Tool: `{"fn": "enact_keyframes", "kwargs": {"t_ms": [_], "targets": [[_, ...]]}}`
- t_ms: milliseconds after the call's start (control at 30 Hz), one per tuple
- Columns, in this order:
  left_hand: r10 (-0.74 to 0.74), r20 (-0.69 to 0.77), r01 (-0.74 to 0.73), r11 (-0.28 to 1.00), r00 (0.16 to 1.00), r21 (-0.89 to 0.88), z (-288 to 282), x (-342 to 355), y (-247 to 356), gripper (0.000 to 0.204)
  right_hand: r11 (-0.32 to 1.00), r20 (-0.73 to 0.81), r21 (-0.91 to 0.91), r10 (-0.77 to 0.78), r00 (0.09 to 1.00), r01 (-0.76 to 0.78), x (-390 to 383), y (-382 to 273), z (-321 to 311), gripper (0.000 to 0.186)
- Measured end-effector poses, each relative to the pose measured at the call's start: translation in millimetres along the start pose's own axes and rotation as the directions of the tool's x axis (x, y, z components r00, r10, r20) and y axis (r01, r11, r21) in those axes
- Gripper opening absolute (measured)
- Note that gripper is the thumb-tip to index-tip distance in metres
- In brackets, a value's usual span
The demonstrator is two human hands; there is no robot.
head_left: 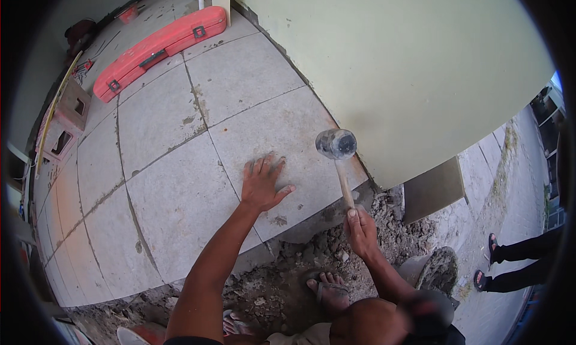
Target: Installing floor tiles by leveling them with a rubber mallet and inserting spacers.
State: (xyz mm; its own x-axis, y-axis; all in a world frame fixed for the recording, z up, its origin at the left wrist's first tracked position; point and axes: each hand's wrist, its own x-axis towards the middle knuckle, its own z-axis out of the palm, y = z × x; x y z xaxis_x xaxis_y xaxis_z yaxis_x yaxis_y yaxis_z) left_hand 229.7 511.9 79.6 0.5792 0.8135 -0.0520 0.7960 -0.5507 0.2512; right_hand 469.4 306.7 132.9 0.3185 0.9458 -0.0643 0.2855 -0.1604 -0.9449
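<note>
My left hand (261, 183) lies flat with spread fingers on a large grey floor tile (264, 120), close to the tile's near edge. In my right hand (361, 231) is the wooden handle of a rubber mallet (336, 144), gripped toward its lower end. The mallet's dark head is up beside the wall corner, over the right part of the same tile; whether it touches the tile I cannot tell. Grey smudges mark the tile around my left hand.
A long red tool case (159, 52) rests on the tiles farther back, near a pink step stool (65, 120). The pale green wall (390, 75) rises at right. Rubble (276, 285) borders the tiles by my feet. A mortar bucket (437, 270) and a person's legs (522, 264) are at right.
</note>
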Motion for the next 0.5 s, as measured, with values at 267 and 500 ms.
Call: {"fn": "enact_keyframes", "kwargs": {"t_ms": [267, 500], "targets": [[-0.047, -0.054, 0.050, 0.996, 0.997, 0.068, 7.6, 36.2, 4.7, 0.099, 0.845, 0.009, -0.524, -0.118, 0.993, 0.105, 76.5, 45.8, 7.3, 0.036], [-0.070, -0.034, 0.072, 0.994, 0.997, 0.087, 1.4, 41.1, 9.8, 0.106, 0.901, -0.026, -0.426, -0.104, 0.994, 0.083, 96.8, 36.6, 20.8, 0.037]]}}
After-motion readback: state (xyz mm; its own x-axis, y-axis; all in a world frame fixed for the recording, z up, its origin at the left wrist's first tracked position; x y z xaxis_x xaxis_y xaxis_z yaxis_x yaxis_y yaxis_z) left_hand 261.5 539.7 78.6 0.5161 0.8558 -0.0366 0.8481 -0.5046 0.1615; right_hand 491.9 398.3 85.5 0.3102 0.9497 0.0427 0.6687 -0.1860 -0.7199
